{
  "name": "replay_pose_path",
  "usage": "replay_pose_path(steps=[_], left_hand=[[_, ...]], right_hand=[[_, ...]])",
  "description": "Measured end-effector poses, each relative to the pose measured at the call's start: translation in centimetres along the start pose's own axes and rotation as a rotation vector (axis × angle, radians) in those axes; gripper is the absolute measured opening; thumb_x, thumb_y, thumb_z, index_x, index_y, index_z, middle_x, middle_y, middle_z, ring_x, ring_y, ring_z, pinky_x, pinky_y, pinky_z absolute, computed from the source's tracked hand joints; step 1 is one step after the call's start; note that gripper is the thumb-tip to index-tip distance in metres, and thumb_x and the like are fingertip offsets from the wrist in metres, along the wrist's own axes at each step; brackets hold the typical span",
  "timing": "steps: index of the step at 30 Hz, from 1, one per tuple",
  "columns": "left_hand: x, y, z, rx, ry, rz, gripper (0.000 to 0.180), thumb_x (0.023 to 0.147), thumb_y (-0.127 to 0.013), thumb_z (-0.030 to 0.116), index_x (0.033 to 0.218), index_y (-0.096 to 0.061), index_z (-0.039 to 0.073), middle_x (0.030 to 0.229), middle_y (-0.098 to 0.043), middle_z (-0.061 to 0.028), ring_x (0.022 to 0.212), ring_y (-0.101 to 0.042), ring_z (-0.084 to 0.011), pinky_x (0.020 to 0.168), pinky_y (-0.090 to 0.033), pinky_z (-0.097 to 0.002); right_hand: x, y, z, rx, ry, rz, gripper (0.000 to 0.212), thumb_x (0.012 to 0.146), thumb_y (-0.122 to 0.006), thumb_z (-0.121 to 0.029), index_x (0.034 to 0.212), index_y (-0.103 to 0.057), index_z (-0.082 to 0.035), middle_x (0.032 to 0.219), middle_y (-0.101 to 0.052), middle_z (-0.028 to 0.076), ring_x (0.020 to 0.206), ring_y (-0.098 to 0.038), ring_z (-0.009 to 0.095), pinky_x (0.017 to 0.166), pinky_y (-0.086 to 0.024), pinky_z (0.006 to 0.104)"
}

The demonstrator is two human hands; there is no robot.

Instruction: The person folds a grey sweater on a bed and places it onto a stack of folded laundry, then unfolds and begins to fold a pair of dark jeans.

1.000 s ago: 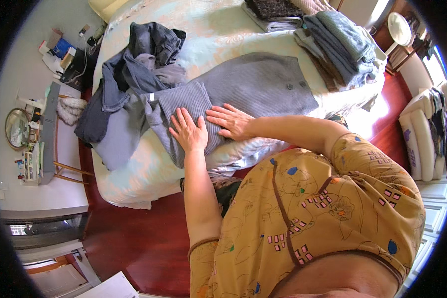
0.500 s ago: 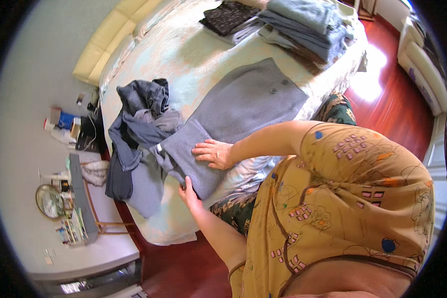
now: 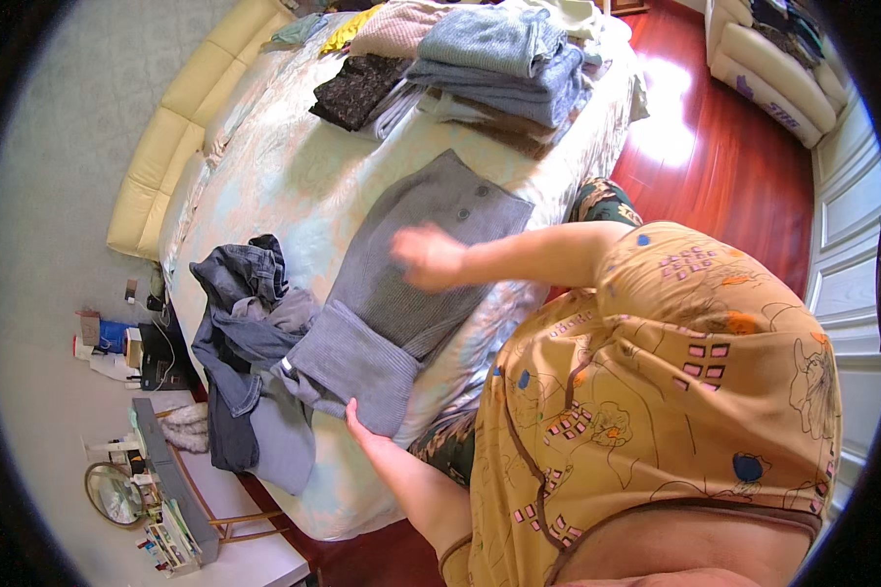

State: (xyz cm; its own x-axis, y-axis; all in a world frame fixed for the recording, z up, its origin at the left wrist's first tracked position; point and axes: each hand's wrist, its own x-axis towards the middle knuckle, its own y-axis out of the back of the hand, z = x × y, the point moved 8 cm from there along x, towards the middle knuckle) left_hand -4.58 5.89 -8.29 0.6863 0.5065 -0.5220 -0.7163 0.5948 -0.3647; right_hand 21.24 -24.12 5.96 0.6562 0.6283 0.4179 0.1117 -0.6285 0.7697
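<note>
So, 2 hands [image 3: 429, 258], 1 garment [image 3: 380, 298] (2 buttons [image 3: 462, 213])

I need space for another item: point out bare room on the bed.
Widest patch: bedspread between cream headboard, black folded garment, grey knit garment and rumpled dark clothes. Smaller: between grey-blue cloth and left forearm. Crowded: under folded stacks at the top.

The left arm [image 3: 419, 491] is slanting up from the lower middle to the left hand [image 3: 362, 426], whose thumb [image 3: 352, 405] is pointing upward, while the right arm [image 3: 553, 250] is lying nearly level, the blurred right hand [image 3: 429, 257] showing near the frame's centre.
</note>
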Motion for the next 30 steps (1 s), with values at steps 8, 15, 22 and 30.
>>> replay_pose_path(steps=[8,15,22,30], left_hand=[[-0.8,-1.5,0.2,-0.016,0.021,-0.007,0.062,0.076,-0.064,0.037,0.124,-0.052,-0.002,0.121,-0.058,-0.0144,0.107,-0.057,-0.0325,0.09,-0.048,-0.0463],[-0.2,-1.0,0.4,-0.002,-0.062,0.008,0.065,0.075,-0.066,0.036,0.124,-0.051,-0.003,0.119,-0.058,-0.0157,0.105,-0.058,-0.0323,0.088,-0.049,-0.0457],[0.3,-0.1,-0.2,-0.045,-0.039,0.001,0.066,0.073,-0.069,0.035,0.125,-0.05,-0.002,0.117,-0.059,-0.0163,0.103,-0.059,-0.032,0.086,-0.049,-0.0463],[1.0,1.1,0.0,-0.014,-0.064,0.081,0.065,0.075,-0.07,0.033,0.126,-0.049,-0.002,0.115,-0.06,-0.0171,0.101,-0.059,-0.0321,0.085,-0.05,-0.0471]], right_hand=[[-6.6,8.3,18.0,0.096,-0.955,-0.209,0.084,0.074,-0.072,-0.057,0.125,-0.051,0.006,0.122,-0.057,0.026,0.113,-0.056,0.036,0.095,-0.045,0.0402],[-7.6,4.0,20.5,1.202,-1.168,-0.342,0.056,0.08,-0.076,-0.03,0.122,-0.058,0.001,0.12,-0.063,0.015,0.111,-0.059,0.027,0.098,-0.047,0.0411],[-3.7,6.5,15.3,0.918,-1.051,-0.335,0.048,0.075,-0.072,-0.02,0.117,-0.06,0.0,0.115,-0.065,0.015,0.109,-0.06,0.025,0.092,-0.049,0.0403],[5.3,3.3,-1.6,-0.067,-0.312,-0.459,0.055,0.073,-0.061,-0.021,0.116,-0.048,0.009,0.097,-0.066,0.026,0.092,-0.066,0.038,0.081,-0.052,0.0427]])
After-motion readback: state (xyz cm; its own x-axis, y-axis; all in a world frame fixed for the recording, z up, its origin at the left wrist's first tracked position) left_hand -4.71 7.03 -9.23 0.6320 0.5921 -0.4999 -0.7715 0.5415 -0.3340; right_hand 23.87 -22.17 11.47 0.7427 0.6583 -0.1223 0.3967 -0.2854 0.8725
